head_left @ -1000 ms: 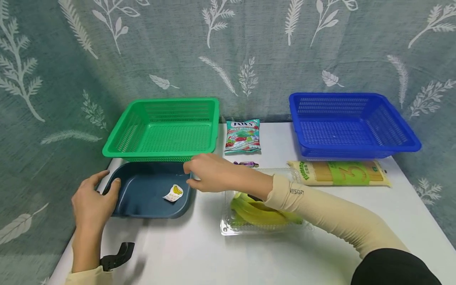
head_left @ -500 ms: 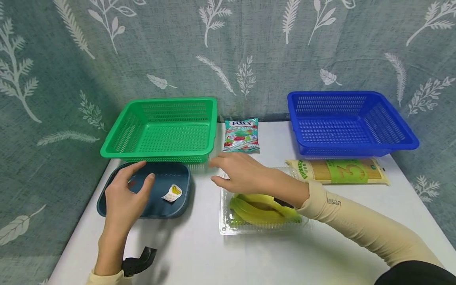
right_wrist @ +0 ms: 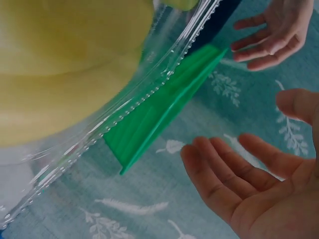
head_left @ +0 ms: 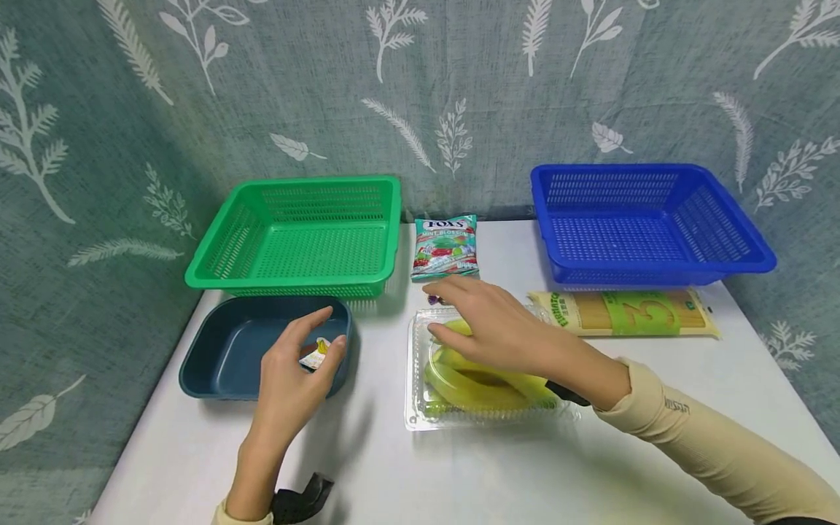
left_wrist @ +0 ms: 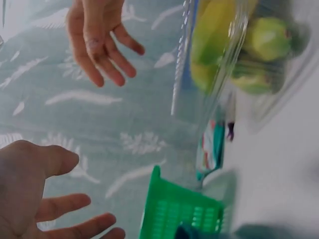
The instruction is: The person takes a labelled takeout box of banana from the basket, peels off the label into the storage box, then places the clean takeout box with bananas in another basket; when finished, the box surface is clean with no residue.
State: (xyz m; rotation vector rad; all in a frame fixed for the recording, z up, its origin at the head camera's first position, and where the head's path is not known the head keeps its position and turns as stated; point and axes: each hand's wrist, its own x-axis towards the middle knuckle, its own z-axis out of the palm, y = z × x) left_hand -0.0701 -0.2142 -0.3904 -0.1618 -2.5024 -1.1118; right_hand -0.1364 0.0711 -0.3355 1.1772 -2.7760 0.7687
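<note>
In the head view my left hand (head_left: 295, 372) hovers over the near right side of a dark blue tub (head_left: 230, 343), fingers and thumb apart. A small white paper with a banana picture (head_left: 313, 357) shows inside the tub, partly behind the fingers. My right hand (head_left: 502, 324) hangs with loose fingers above a clear plastic clamshell box (head_left: 415, 394), holding nothing. Yellow bananas (head_left: 479, 386) lie inside the box, partly hidden by that hand and forearm. Greenish round fruit ends (left_wrist: 266, 40) show through the plastic in the left wrist view.
A green basket (head_left: 289, 281) stands behind the tub and a blue basket (head_left: 656, 277) at the back right. Between them lies a Fox's candy bag (head_left: 446, 248), with a purple wrapped candy (head_left: 433, 299) before it. A noodle pack (head_left: 630, 313) lies before the blue basket.
My left hand has left the tub's left rim and moved right across it. My right hand has let go of the tub's right side and moved right, over the box.
</note>
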